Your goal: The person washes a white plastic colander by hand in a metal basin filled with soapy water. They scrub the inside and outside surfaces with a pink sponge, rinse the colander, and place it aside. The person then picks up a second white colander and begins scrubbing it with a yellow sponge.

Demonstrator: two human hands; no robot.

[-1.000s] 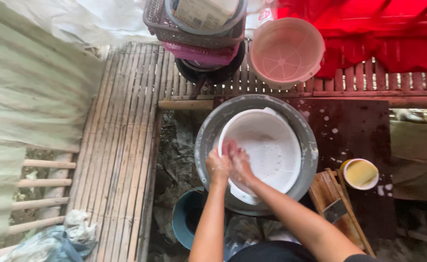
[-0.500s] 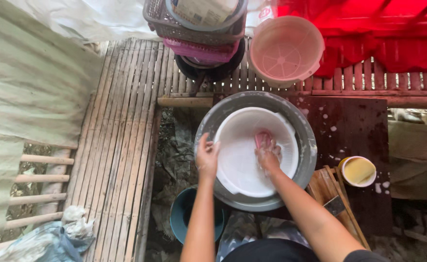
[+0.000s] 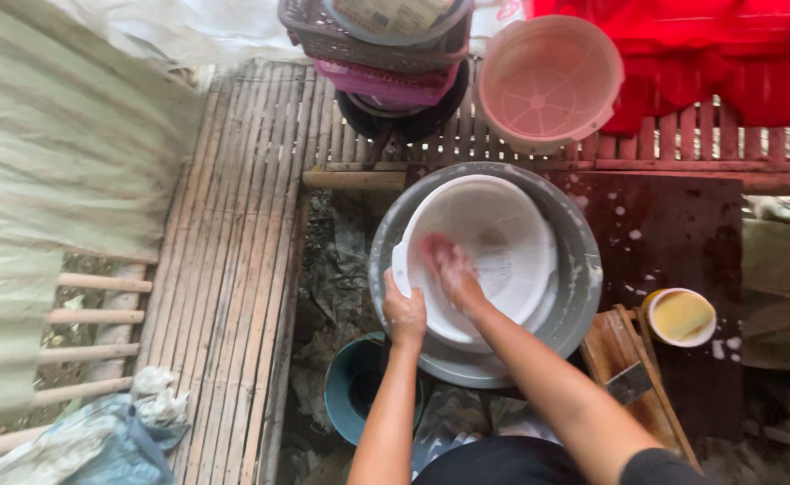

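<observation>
Since half a second ago your right hand (image 3: 449, 265) has slid from the far right of the white plastic bowl (image 3: 494, 242) to its near-left inside, fingers pressed to the wet wall. Your left hand (image 3: 404, 314) grips the bowl's near-left rim. That bowl sits tilted inside the grey metal basin (image 3: 579, 296), with the pink bucket (image 3: 548, 76) beyond the basin.

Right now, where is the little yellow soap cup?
In the head view, the small cup of yellow soap sits at the right on the dark wet board, just right of the big metal basin and beside the wooden board.
</observation>
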